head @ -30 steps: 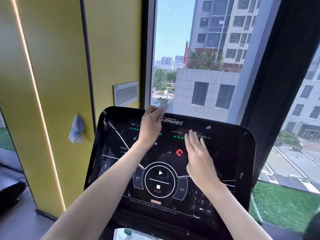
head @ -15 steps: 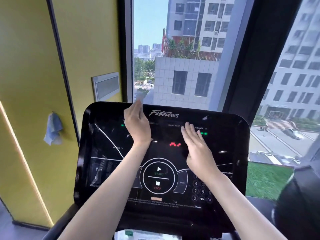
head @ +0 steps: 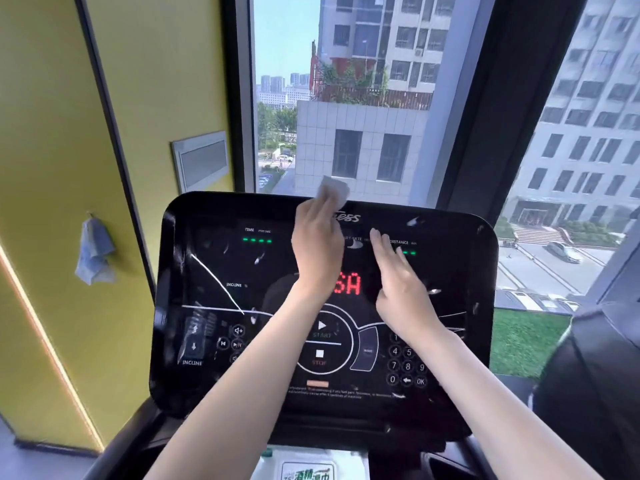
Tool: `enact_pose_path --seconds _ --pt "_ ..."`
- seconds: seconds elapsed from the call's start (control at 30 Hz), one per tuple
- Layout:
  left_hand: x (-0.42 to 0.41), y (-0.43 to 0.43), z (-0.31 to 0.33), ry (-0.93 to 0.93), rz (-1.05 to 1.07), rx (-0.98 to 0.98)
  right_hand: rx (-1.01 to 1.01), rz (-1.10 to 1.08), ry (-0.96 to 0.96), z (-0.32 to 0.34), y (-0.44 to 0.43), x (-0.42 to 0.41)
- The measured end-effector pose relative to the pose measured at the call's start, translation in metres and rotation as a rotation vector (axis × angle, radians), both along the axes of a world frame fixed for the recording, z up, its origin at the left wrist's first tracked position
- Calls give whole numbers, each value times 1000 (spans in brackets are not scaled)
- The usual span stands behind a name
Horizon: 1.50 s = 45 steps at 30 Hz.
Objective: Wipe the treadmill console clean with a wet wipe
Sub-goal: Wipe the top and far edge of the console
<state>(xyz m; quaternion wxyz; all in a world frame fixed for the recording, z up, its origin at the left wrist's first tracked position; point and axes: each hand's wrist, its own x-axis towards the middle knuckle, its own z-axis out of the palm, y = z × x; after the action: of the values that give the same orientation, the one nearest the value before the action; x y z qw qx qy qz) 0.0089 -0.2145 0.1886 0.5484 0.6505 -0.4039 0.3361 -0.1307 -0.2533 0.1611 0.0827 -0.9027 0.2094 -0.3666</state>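
Observation:
The black treadmill console fills the middle of the view, with green readouts, red digits and white button markings. My left hand presses a white wet wipe against the console's top edge beside the logo; part of the wipe sticks up above my fingers. My right hand lies flat on the console right of the red digits, fingers together and empty.
A wet wipe pack with a green label sits below the console at the bottom edge. A blue cloth hangs on the yellow wall at the left. A large window stands behind the console.
My left hand has slid right along the console's top edge and the wipe now shows above my fingers. The red display changed. The view has shifted.

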Motion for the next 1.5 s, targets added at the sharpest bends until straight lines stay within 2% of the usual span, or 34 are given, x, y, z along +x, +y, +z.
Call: enact_pose_path --seconds 0.07,0.13,0.33,0.37,0.5,0.57,0.67,0.73,0.77,0.87,0.9,0.93,0.97,1.07,1.1,1.13,1.23,1.27,1.3,1.4,1.43,1.5 --pt "-16 -8 -4 -170 -55 107 -18 -4 15 2 -4 -3" --pt "-14 -7 -4 -187 -34 130 -74 3 18 2 -9 -9" --pt "-3 1 2 129 121 -12 -38 -139 -84 -25 -23 -40" --pt "-15 -4 4 106 99 23 -35 -138 -77 -26 -25 -43" --pt "-49 -22 2 -236 -71 248 -85 -131 -37 -17 -32 -52" --pt "-40 -21 4 -178 -52 208 -92 -140 -24 -12 -39 -56" --pt "-26 -18 2 77 75 26 -99 -126 12 -11 -47 -56" --pt "-39 -21 3 110 110 11 -112 -121 24 -13 -48 -54" --pt "-49 -25 3 46 90 56 -118 -124 26 -14 -48 -53" --pt "-68 -39 -7 -383 -27 282 -168 -135 57 -13 -51 -55" --pt "-63 -39 -10 -479 -8 301 -187 -136 73 -13 -53 -57" --pt "-54 -36 -12 -496 39 287 -197 -133 85 -13 -56 -59" --pt "-43 -32 -14 -437 91 244 -196 -127 89 -12 -57 -60" --pt "-24 -25 -17 43 213 38 -178 -122 71 -14 -56 -59" --pt "-30 -27 -13 155 210 23 -175 -122 66 -14 -56 -58" --pt "-41 -31 -8 158 175 42 -176 -121 65 -15 -56 -57" --pt "-64 -43 -14 -286 -5 234 -194 -119 90 -14 -60 -59" --pt "-61 -44 -17 -372 -30 251 -194 -110 99 -13 -61 -61" --pt "-56 -44 -17 -350 -25 232 -193 -100 97 -13 -62 -63" --pt "-46 -45 -16 83 91 46 -180 -73 64 -14 -61 -64" --pt "-53 -47 -12 142 103 26 -180 -68 50 -15 -60 -64" --pt "-72 -53 -9 4 27 116 -180 -64 47 -15 -60 -63"
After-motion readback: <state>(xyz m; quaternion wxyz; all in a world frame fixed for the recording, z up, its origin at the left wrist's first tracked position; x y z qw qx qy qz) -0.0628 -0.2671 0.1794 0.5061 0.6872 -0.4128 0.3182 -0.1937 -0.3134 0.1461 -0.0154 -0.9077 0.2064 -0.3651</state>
